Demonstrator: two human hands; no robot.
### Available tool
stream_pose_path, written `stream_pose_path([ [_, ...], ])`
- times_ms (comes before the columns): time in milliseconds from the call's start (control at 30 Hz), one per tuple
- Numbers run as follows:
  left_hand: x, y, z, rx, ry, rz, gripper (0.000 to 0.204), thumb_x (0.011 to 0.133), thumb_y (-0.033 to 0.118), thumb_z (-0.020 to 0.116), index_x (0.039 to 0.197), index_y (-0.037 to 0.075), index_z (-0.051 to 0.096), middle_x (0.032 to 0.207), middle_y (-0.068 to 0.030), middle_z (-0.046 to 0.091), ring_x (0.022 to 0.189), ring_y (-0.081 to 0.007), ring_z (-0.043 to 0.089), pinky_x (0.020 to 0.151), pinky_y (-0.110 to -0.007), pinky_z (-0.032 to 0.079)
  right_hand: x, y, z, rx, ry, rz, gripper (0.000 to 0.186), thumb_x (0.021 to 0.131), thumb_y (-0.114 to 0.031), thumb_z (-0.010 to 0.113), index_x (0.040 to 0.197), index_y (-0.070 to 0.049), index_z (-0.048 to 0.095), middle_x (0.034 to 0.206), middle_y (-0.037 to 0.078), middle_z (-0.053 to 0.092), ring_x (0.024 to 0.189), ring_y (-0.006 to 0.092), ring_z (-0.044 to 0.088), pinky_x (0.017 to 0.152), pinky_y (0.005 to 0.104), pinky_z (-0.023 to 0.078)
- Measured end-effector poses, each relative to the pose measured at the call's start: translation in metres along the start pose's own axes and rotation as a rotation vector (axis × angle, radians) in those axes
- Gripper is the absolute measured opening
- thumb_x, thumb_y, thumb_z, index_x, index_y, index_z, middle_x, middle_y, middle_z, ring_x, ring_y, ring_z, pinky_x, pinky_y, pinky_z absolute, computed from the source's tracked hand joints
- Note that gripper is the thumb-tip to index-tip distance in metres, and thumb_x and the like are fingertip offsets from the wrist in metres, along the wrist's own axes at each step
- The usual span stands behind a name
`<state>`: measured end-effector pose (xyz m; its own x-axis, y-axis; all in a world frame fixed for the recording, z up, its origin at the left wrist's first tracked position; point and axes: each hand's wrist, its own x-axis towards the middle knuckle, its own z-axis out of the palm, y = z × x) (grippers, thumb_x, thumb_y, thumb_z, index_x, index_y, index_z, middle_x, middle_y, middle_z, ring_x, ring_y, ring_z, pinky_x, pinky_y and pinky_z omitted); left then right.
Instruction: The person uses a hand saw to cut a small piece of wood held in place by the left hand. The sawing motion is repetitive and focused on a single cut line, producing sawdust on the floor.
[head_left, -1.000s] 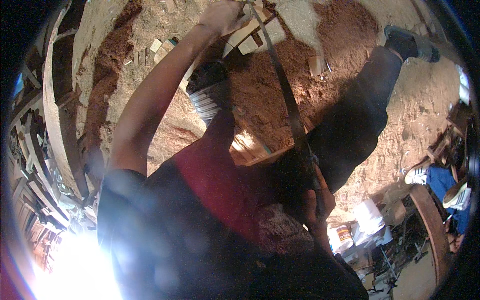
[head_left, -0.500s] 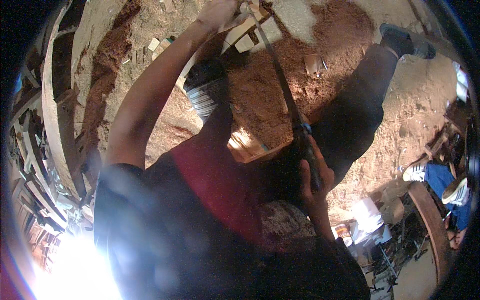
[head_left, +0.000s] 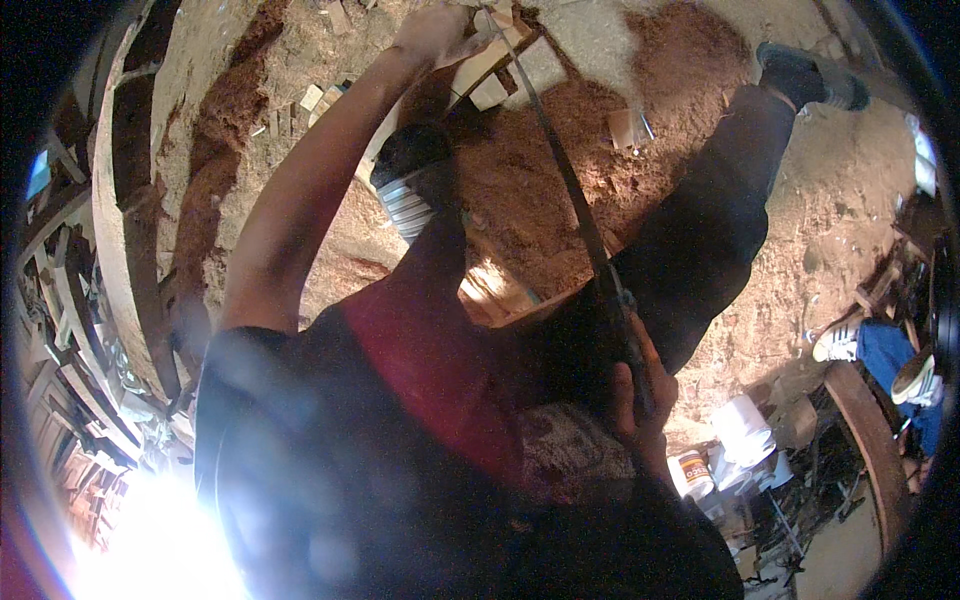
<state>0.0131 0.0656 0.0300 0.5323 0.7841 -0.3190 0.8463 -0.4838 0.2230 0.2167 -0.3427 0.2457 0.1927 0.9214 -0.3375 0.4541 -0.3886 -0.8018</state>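
Note:
My right hand is closed round the dark grip of a long, narrow, dark-bladed tool. Its blade slants up and left, thinning toward the far tip; whether it is a saw or a file I cannot tell. At the top edge my left hand is curled over a pale piece of wood, close beside the blade's tip. Part of that wood is hidden by the fingers. Below it lies a small pale wood block. My bent leg with a striped sock or shoe is under my left arm.
Reddish sawdust covers the ground, with small wood offcuts and a square piece. Planks are stacked at left. A white bucket and a tub stand at lower right, near another person's shoe.
My right hand has drawn the tool back toward my body, down and slightly right. My left hand stays at the wood, almost unmoved.

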Motion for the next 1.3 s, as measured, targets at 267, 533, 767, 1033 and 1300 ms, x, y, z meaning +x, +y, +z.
stream_pose_path([
  [267,0.009,-0.009,0.017,-0.077,0.274,0.143,0.046,0.09,0.047,0.063,0.078,0.003,0.068,0.072,-0.0235,0.068,0.072,-0.0451,0.069,0.064,-0.052,0.055,0.0,0.007,0.0,-0.034,0.036,-0.007,0.049,0.105,-0.023,0.054,0.147,0.002,0.052,0.127,0.024,0.07,0.114,0.026,0.071,0.097,0.0353,0.053],
  [533,0.011,-0.014,0.013,-0.084,0.266,0.125,0.051,0.09,0.052,0.065,0.082,0.002,0.069,0.074,-0.0242,0.069,0.073,-0.0446,0.069,0.063,-0.053,0.054,0.023,-0.012,-0.006,0.061,-0.089,0.249,0.053,0.101,-0.021,0.059,0.15,-0.005,0.05,0.131,0.023,0.068,0.116,0.0398,0.069,0.099,0.045,0.053],
  [767,0.005,-0.006,0.01,-0.024,0.123,0.086,0.049,0.091,0.053,0.064,0.087,0.004,0.071,0.076,-0.0226,0.07,0.072,-0.0439,0.069,0.064,-0.052,0.055,0.011,-0.021,-0.013,-0.023,-0.077,0.197,0.052,0.103,-0.022,0.056,0.151,-0.004,0.049,0.129,0.021,0.07,0.113,0.0338,0.071,0.097,0.0407,0.054],
  [1033,0.002,0.0,0.001,-0.08,0.09,0.055,0.045,0.09,0.049,0.067,0.093,0.005,0.071,0.075,-0.0224,0.07,0.071,-0.0428,0.07,0.063,-0.052,0.056,0.002,-0.023,-0.013,-0.072,-0.045,0.055,0.048,0.103,-0.013,0.057,0.149,0.0,0.051,0.118,0.024,0.073,0.098,0.0229,0.074,0.084,0.0315,0.055],
  [1300,0.005,-0.002,-0.002,0.075,0.037,0.077,0.046,0.093,0.049,0.064,0.105,0.005,0.071,0.088,-0.0227,0.073,0.082,-0.0433,0.072,0.071,-0.052,0.058,-0.008,-0.026,-0.02,0.018,-0.023,0.096,0.048,0.102,-0.011,0.057,0.148,0.002,0.051,0.123,0.024,0.072,0.108,0.0264,0.073,0.091,0.0335,0.055],
])
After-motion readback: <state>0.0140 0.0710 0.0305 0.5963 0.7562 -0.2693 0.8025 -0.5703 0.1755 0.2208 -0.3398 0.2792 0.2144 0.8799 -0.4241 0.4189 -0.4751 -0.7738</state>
